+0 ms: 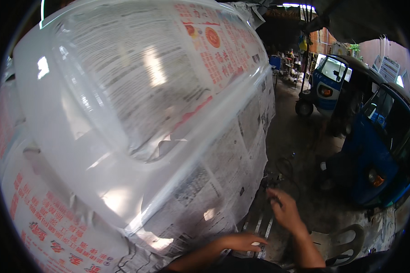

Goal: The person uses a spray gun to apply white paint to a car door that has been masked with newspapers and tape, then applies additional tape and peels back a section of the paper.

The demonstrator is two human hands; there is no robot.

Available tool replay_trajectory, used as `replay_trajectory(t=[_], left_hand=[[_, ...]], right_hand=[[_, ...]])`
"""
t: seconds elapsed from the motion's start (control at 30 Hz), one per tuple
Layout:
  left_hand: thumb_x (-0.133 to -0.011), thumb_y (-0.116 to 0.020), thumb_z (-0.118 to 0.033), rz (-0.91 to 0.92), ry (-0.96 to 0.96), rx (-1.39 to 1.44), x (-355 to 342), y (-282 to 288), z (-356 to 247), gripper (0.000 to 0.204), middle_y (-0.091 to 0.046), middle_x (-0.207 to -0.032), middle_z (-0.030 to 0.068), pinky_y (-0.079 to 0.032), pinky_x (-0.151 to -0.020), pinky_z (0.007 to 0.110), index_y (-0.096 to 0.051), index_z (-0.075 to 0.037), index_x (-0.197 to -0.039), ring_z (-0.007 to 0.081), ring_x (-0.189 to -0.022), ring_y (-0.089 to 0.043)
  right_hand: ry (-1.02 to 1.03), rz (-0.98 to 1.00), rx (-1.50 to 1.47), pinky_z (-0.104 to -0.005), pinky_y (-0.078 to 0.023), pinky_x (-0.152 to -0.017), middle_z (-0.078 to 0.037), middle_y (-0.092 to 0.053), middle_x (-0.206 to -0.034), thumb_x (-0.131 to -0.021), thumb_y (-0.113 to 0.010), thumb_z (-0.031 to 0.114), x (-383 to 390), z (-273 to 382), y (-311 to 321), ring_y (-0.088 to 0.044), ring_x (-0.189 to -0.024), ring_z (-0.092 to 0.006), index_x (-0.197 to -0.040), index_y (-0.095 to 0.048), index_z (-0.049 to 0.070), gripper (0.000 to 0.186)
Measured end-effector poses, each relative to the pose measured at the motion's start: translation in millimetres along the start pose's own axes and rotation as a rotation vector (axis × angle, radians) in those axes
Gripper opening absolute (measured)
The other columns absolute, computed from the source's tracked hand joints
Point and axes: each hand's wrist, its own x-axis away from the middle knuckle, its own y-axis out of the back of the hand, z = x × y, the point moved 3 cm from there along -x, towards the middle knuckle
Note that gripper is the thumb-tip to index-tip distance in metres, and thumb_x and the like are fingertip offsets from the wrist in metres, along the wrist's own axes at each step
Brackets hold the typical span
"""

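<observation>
**Hands at the foot of a paper-wrapped car**

A big white car body fills the left side and runs up to 12 o'clock. It is shiny and smooth. Newspaper covers its window at 11 o'clock. The paper has black print, with red print near the top. More red-print paper lies on the body down at 8 o'clock.

More newspaper hangs down the side of the car in the middle. It is pale and wrinkled. Its lower edge sits at 6 o'clock.

The left hand is at 6 o'clock. It comes in from the bottom edge. It is flat, with the fingers stretched out and pointing right. It holds nothing. It is just beside the bottom edge of the hanging newspaper. I cannot tell if it touches the paper.

The right hand is a bit higher, at about 5 o'clock. Its fingers are bent loosely and partly spread. It looks blurry. I cannot tell if it holds something small. It is near the right edge of the hanging paper, over the dark floor.

A thin cable lies in loops on the floor just above the right hand.

At 3 o'clock stands a blue three-wheeler with a dark roof. A second blue three-wheeler stands behind it at 2 o'clock. Both are well apart from the hands.

At 5 o'clock, near the bottom edge, a pale plastic chair shows beside the right arm.
</observation>
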Motion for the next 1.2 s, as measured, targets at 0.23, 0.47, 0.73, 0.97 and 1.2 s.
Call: replay_trajectory(t=[0.23, 0.47, 0.73, 0.97, 1.2], left_hand=[[-0.098, -0.058, -0.026, -0.133, 0.384, 0.265, -56.8, -45.4, 82.4, 0.046, -0.065, -0.104, 0.0148, -0.049, -0.088, 0.036, -0.049, 0.0, -0.135, 0.0234, -0.098, -0.063], [-0.097, -0.064, -0.033, -0.422, 0.627, 0.616, -118.2, -33.3, 69.6, 0.04, -0.068, -0.105, 0.0101, -0.049, -0.084, 0.032, -0.056, 0.001, -0.118, 0.0144, -0.102, -0.063], [-0.097, -0.061, -0.017, -1.258, -0.032, 1.401, -120.1, -18.0, 56.1, 0.038, -0.06, -0.132, 0.0229, -0.043, -0.109, 0.048, -0.049, 0.0, -0.13, 0.033, -0.124, -0.059], [-0.098, -0.06, -0.015, -1.513, -0.05, 1.234, -119.9, 7.4, 13.6, 0.033, -0.064, -0.127, 0.0154, -0.046, -0.106, 0.046, -0.055, -0.003, -0.129, 0.0293, -0.12, -0.061], [-0.101, -0.06, -0.014, -1.408, -0.254, 1.192, -91.0, -21.2, 9.8, 0.025, -0.064, -0.126, 0.0205, -0.052, -0.102, 0.045, -0.059, -0.001, -0.122, 0.0327, -0.119, -0.063]], right_hand=[[-0.304, 0.122, -0.19, -0.0427, -0.053, -0.089, -0.023, -0.07, -0.109, -0.09, -0.056, 0.004, 58.5, -90.0, 12.9, -0.067, -0.102, -0.0397, -0.117, -0.067, -0.002, 0.031], [-0.19, 0.119, -0.076, -0.0379, -0.052, -0.089, -0.017, -0.07, -0.112, -0.097, -0.06, 0.011, 36.2, -162.2, 46.2, -0.068, -0.104, -0.0317, -0.123, -0.065, 0.003, 0.028], [-0.399, 0.398, -0.651, -0.0367, -0.048, -0.099, -0.019, -0.061, -0.132, -0.1, -0.063, 0.024, 26.0, -214.6, 1.6, -0.062, -0.12, -0.0268, -0.137, -0.054, 0.002, 0.044], [-0.646, 0.809, -1.242, -0.0363, -0.039, -0.111, -0.013, -0.053, -0.142, -0.101, -0.061, 0.031, 49.7, -203.3, -51.3, -0.049, -0.132, -0.0197, -0.153, -0.033, 0.0, 0.066], [-0.457, 0.866, -1.307, -0.035, -0.038, -0.111, -0.012, -0.053, -0.14, -0.097, -0.068, 0.034, 74.3, -155.6, -57.7, -0.047, -0.133, -0.0201, -0.152, -0.035, 0.002, 0.072]])
